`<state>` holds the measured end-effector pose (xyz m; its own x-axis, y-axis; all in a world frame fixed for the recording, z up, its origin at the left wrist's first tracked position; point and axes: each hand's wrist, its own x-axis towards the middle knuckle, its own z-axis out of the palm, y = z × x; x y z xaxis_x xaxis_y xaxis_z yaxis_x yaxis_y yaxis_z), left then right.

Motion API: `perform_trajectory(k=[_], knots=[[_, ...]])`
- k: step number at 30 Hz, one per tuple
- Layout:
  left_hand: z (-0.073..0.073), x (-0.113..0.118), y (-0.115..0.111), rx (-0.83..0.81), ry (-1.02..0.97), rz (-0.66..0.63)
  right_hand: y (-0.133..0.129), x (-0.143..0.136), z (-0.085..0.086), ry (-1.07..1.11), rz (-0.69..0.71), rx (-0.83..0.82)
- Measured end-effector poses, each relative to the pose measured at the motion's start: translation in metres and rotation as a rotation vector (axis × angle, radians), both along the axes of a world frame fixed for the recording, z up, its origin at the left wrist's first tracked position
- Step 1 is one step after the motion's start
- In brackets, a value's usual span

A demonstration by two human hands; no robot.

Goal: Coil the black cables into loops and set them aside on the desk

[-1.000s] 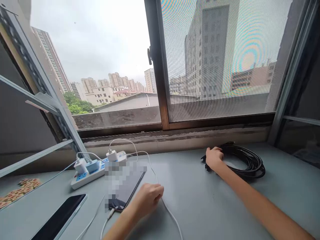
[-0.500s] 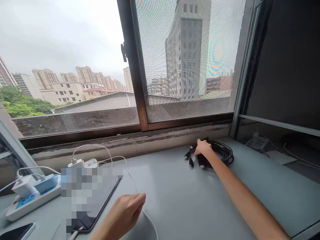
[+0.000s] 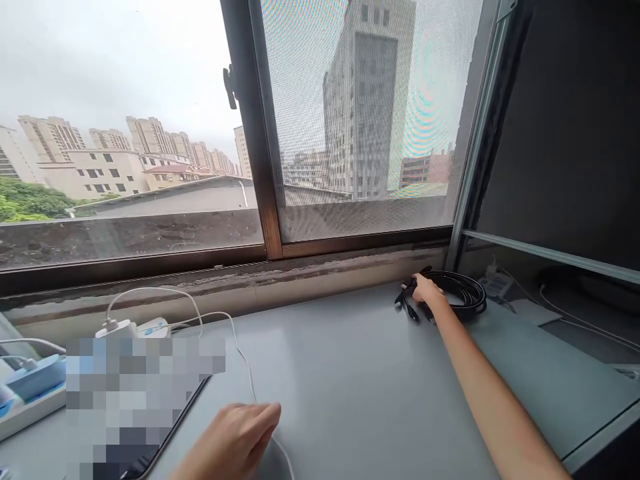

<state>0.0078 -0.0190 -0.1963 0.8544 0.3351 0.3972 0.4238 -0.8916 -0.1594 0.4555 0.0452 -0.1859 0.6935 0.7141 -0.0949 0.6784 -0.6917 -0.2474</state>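
A coil of black cable (image 3: pixel 467 288) lies at the far right of the grey desk (image 3: pixel 345 373). My right hand (image 3: pixel 427 292) is closed around the coil's left side, and loose black plug ends stick out left of my fingers. My left hand (image 3: pixel 243 433) is curled with its fingers together, low in the view. Its palm side is hidden, so I cannot tell what is in it. A thin white cable (image 3: pixel 246 363) runs down the desk and passes behind this hand.
On the left stand a white power strip (image 3: pixel 35 410) and white chargers (image 3: pixel 116 328) with cables. A dark flat device (image 3: pixel 185 413), partly blurred out, lies near my left hand. The window (image 3: pixel 270 227) borders the desk's back; a metal rail (image 3: pixel 545 252) runs along the right.
My right hand and the black cable coil have shifted right along the desk. The whole view has turned slightly right. My left hand keeps its curled pose.
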Motion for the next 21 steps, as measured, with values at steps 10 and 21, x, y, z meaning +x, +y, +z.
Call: perform_trajectory(k=[10,21], knots=[[-0.007,0.000,0.003,-0.299,0.086,0.153,-0.002,0.020,0.012,0.095,-0.077,-0.048],[-0.011,0.000,0.001,-0.300,0.106,0.172,-0.012,0.045,0.010,0.099,0.042,0.150]])
